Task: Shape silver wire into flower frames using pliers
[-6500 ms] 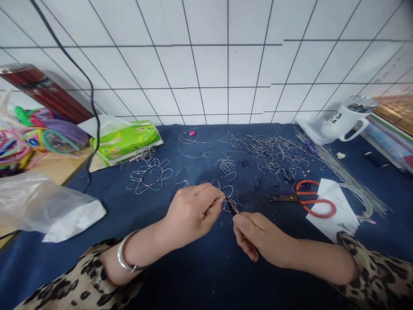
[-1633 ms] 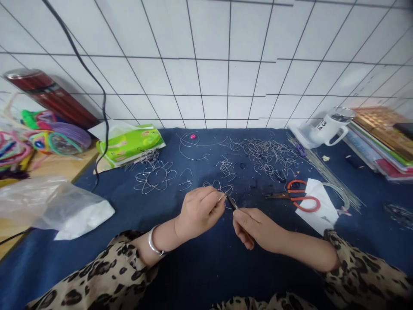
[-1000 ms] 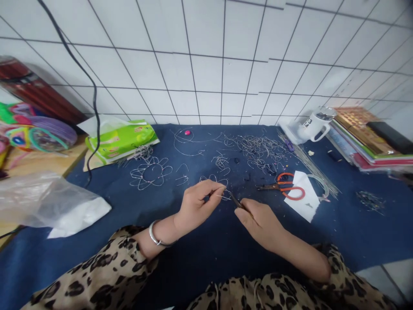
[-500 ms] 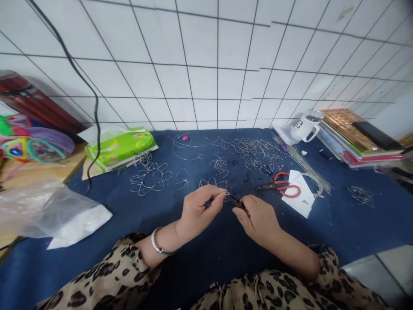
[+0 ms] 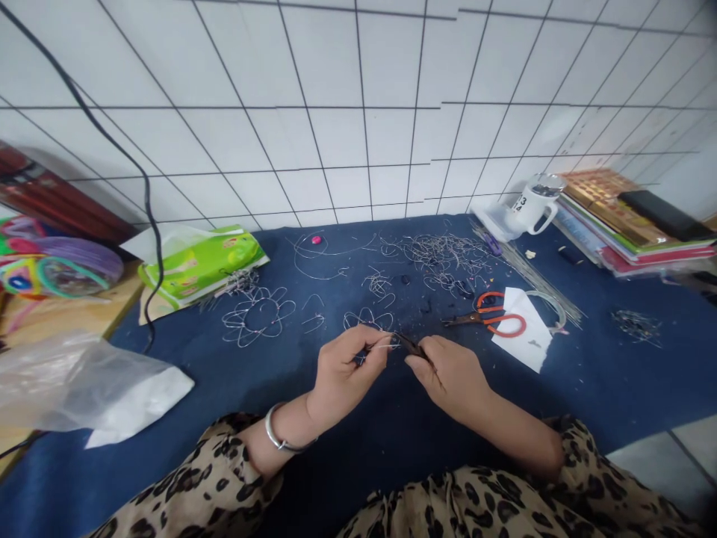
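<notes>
My left hand pinches a thin silver wire piece shaped into loops, just above the blue cloth. My right hand is closed round small dark pliers whose tip touches the wire at my left fingertips. A finished wire flower lies to the left of my hands. Red-handled scissors lie to the right, partly on a white paper scrap.
A heap of wire offcuts and a bundle of straight wires lie at the back. A green tissue pack, a plastic bag, a white mug, stacked books and a hanging black cable surround the work area.
Both hands stay together on the wire and pliers with small twisting shifts. My head has turned right and pulled back, bringing the books and table edge into view.
</notes>
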The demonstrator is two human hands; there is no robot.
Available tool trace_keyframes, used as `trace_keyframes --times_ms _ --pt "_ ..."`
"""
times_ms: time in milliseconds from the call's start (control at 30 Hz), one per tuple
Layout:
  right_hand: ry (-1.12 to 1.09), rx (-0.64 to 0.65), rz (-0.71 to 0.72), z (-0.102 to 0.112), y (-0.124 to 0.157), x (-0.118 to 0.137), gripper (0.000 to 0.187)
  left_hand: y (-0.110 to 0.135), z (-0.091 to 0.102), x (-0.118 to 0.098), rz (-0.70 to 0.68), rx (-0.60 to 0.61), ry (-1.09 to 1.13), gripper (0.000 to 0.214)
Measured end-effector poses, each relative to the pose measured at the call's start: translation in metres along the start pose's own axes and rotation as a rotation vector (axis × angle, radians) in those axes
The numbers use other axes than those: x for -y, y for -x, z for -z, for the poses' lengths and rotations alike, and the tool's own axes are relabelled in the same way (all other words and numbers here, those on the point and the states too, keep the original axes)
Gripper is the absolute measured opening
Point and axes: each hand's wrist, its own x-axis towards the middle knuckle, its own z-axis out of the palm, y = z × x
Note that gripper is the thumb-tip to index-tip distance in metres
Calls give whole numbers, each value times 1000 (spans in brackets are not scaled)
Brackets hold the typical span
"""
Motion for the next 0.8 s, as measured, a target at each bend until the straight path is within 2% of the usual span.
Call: trace_keyframes --times_ms 100,167,267,367,500,667,800 --pt "-155 83 -22 3 0 1 40 0 1 1 89 -3 39 8" --pt "-329 188 -42 2 1 1 42 0 1 1 121 -3 54 9" --pt "-705 409 -123 -3 3 0 46 -1 2 0 129 5 55 10" --pt "-901 479 -205 -8 6 0 48 -2 1 0 112 12 26 9" --pt "-810 418 -148 -6 6 2 45 -2 0 1 109 18 -10 9" --pt "-440 244 -46 -1 4 5 43 -2 -2 1 108 24 -6 10" --pt "-216 170 -7 -2 4 3 40 -1 -3 0 89 33 -22 10"
